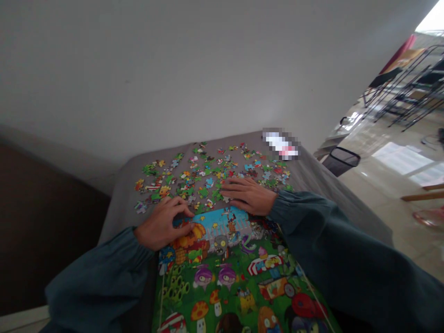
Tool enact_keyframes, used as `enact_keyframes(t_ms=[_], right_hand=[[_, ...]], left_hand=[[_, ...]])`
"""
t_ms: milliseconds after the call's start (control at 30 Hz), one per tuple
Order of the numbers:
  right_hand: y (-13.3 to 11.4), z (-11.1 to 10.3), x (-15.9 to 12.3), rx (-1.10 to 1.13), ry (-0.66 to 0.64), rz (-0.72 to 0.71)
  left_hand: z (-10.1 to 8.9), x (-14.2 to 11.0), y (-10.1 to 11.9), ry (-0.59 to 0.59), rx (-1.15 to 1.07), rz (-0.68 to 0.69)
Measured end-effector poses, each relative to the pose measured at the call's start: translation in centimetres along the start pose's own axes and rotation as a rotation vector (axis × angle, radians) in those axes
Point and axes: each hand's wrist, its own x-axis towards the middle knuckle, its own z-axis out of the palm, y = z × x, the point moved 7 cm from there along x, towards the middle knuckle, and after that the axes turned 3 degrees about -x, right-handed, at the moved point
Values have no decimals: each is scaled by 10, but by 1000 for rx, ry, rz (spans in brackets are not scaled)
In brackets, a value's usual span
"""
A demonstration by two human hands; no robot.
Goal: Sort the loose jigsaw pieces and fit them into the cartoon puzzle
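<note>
A partly assembled jigsaw puzzle with a bright cartoon picture of mushrooms, characters and a blue sky lies in front of me, its far edge uneven. My left hand rests curled on that far edge, fingertips over the orange and blue pieces. Whether it pinches a piece is hidden. My right hand lies flat with its fingers apart, just beyond the puzzle's far edge, touching loose pieces. Many loose jigsaw pieces are scattered beyond both hands.
Everything lies on a grey cloth-covered surface against a white wall. A pixelated object sits at its far corner. Lower right of it stands a black wastebasket on a glossy floor, with metal-framed chairs farther back.
</note>
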Motion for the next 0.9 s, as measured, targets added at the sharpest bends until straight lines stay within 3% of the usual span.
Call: enact_keyframes(t_ms=[367,467,633,900], right_hand=[[-1,1,-2,15,5,-7],[0,1,-2,16,12,-1],[1,2,-2,23,28,-1],[1,-1,-3,-8,47,-6]], left_hand=[[-6,-2,-10,4,-11,18],[-19,0,-17,112,29,12],[-46,16,-33,361,190,-130],[-49,65,-40,232,253,-90]])
